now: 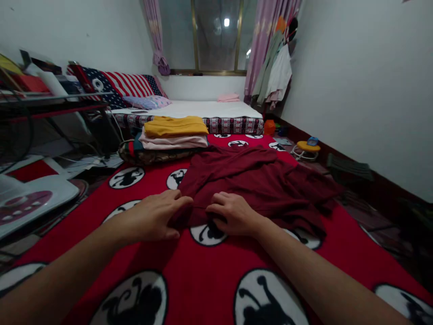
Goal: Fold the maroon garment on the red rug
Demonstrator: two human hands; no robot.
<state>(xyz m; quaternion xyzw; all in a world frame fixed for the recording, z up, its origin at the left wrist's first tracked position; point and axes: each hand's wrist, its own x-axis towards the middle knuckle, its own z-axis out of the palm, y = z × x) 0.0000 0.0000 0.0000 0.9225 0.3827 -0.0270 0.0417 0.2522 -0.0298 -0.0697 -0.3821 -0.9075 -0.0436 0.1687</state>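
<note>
A dark maroon garment (257,180) lies crumpled on a red blanket (203,266) printed with white circles and black figures. My left hand (154,216) pinches the garment's near left edge between thumb and fingers. Just to its right, my right hand (233,214) grips the near hem with curled fingers. Both hands sit close together at the garment's front edge.
A stack of folded clothes (174,133), yellow on top, rests at the blanket's far left. A mattress (209,110) lies under the window. Clothes hang in the far right corner (275,72). A cluttered table (50,97) stands left; a fan (306,149) and small items line the right wall.
</note>
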